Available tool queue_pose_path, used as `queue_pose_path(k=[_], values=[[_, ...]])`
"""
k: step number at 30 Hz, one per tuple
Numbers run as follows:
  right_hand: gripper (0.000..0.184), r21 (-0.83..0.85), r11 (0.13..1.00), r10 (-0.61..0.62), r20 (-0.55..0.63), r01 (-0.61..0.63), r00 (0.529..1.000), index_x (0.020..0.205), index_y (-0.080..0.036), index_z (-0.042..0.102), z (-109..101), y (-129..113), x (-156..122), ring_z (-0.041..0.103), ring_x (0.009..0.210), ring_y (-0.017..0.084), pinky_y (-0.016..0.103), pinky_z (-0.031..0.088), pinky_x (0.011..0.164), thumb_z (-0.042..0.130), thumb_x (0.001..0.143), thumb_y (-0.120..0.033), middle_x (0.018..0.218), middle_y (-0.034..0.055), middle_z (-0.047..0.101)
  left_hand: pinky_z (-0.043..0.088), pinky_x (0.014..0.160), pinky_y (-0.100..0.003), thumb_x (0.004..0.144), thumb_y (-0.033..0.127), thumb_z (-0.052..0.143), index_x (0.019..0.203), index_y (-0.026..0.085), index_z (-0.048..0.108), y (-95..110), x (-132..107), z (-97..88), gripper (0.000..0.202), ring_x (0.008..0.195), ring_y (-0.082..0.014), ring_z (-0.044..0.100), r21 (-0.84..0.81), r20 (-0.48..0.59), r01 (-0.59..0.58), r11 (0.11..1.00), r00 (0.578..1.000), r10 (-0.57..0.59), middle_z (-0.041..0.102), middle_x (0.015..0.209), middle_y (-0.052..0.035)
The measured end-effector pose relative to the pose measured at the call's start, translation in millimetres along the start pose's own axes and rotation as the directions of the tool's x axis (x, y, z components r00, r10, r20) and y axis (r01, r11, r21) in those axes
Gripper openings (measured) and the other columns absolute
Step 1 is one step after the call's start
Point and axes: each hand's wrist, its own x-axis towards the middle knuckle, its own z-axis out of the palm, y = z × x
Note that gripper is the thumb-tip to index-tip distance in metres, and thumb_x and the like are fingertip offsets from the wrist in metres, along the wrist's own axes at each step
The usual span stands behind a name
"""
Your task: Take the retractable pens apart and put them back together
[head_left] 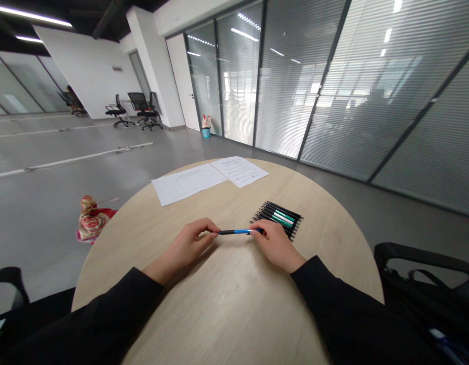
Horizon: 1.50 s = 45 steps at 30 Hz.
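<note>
A blue and black pen (236,231) is held level above the round wooden table (222,299), stretched between both hands. My left hand (188,243) is closed, its thumb and fingers pinching the pen's left tip. At the other end, my right hand (275,243) grips the pen, and its fingers hide part of that end. Just beyond the right hand lies a row of pens (283,217), side by side. Most of them are black, with green and white barrels in the middle; the hand covers the row's near left part.
Two printed paper sheets (188,183) lie at the table's far side, touching or overlapping. Black chairs stand at the left and right (420,258) of the table. A red and gold bundle (93,220) is on the floor at left. Glass partitions rise behind.
</note>
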Motion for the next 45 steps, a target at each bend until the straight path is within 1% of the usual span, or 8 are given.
queue_pose_path(k=[7, 12, 16, 18, 22, 26, 36, 45], values=[[0.015, 0.006, 1.0, 0.002, 0.013, -0.002, 1.0, 0.091, -0.018, 0.073, 1.1, -1.9, -0.1, 0.061, 0.075, 0.017, 0.029, 0.044, 0.072, 0.062, 0.09, -0.008, 0.088, 0.0039, 0.073, 0.047, 0.075, -0.031, 0.089, 0.031, 0.06, 0.089, 0.019, 0.058, -3.0, 0.5, 3.6, 0.012, 0.079, -0.0175, 0.059, -0.139, 0.033, 0.011, 0.99, 0.999, -0.007, 0.062, 0.085, -0.002], [0.015, 0.01, 1.0, -0.01, 0.009, 0.01, 1.0, 0.091, -0.018, 0.073, 1.0, -2.8, 0.4, 0.062, 0.077, 0.018, 0.028, 0.044, 0.072, 0.062, 0.089, -0.008, 0.088, 0.0041, 0.073, 0.047, 0.078, -0.031, 0.087, 0.031, 0.063, 0.092, 0.019, 0.057, -3.5, 0.5, 6.7, 0.014, 0.084, -0.018, 0.059, -0.241, 0.029, 0.02, 0.97, 0.999, -0.013, 0.06, 0.089, -0.0023], [0.015, 0.02, 1.0, -0.017, 0.008, 0.017, 1.0, 0.091, -0.018, 0.073, 0.0, -3.3, 0.3, 0.063, 0.079, 0.018, 0.029, 0.044, 0.073, 0.062, 0.09, -0.008, 0.089, 0.0039, 0.073, 0.047, 0.077, -0.032, 0.091, 0.037, 0.059, 0.097, 0.019, 0.059, -3.4, 2.2, 3.9, 0.019, 0.084, -0.0187, 0.058, -0.233, -0.002, 0.055, 0.971, 0.998, -0.057, 0.061, 0.09, -0.0033], [0.015, 0.031, 0.999, -0.024, 0.011, 0.023, 1.0, 0.091, -0.018, 0.072, -0.8, -4.1, 0.3, 0.063, 0.08, 0.018, 0.029, 0.044, 0.073, 0.061, 0.091, -0.009, 0.089, 0.0039, 0.073, 0.044, 0.071, -0.03, 0.094, 0.042, 0.056, 0.093, 0.018, 0.06, -3.4, 2.5, 2.5, 0.024, 0.076, -0.0176, 0.055, -0.178, 0.004, 0.099, 0.979, 0.995, -0.1, 0.06, 0.082, -0.0017], [0.014, 0.054, 0.997, -0.062, 0.011, 0.062, 0.998, 0.091, -0.018, 0.072, -2.2, -6.8, 0.3, 0.062, 0.08, 0.018, 0.029, 0.044, 0.074, 0.06, 0.091, -0.01, 0.089, 0.0036, 0.072, 0.036, 0.056, -0.027, 0.098, 0.054, 0.043, 0.072, 0.018, 0.058, -4.2, 0.7, 3.7, 0.047, 0.057, -0.0146, 0.045, -0.157, 0.075, 0.223, 0.962, 0.974, -0.214, 0.052, 0.062, 0.0008], [0.014, 0.068, 0.994, -0.088, 0.003, 0.088, 0.996, 0.091, -0.018, 0.071, -2.5, -7.7, -0.1, 0.062, 0.081, 0.018, 0.029, 0.045, 0.076, 0.06, 0.091, -0.009, 0.089, 0.0033, 0.071, 0.03, 0.049, -0.026, 0.098, 0.059, 0.037, 0.062, 0.018, 0.056, -2.7, -1.9, 5.3, 0.058, 0.051, -0.0133, 0.039, -0.157, 0.136, 0.267, 0.951, 0.96, -0.247, 0.046, 0.055, 0.0011], [0.015, 0.064, 0.994, -0.088, 0.004, 0.088, 0.996, 0.093, -0.019, 0.072, -1.7, -5.3, 0.2, 0.063, 0.084, 0.018, 0.029, 0.045, 0.079, 0.06, 0.092, -0.01, 0.09, 0.0031, 0.071, 0.026, 0.045, -0.023, 0.096, 0.053, 0.049, 0.066, 0.02, 0.053, -1.9, -1.5, 4.1, 0.045, 0.048, -0.0111, 0.034, -0.233, 0.142, 0.217, 0.948, 0.972, -0.188, 0.041, 0.052, 0.0043], [0.014, 0.051, 0.995, -0.089, 0.006, 0.088, 0.996, 0.092, -0.018, 0.071, -2.7, -5.5, 0.6, 0.063, 0.084, 0.018, 0.029, 0.045, 0.078, 0.059, 0.092, -0.01, 0.089, 0.0036, 0.071, 0.036, 0.058, -0.024, 0.089, 0.043, 0.063, 0.086, 0.018, 0.056, -2.2, -1.1, 3.5, 0.026, 0.063, -0.0127, 0.045, -0.306, 0.109, 0.155, 0.939, 0.986, -0.127, 0.052, 0.07, 0.0034]])
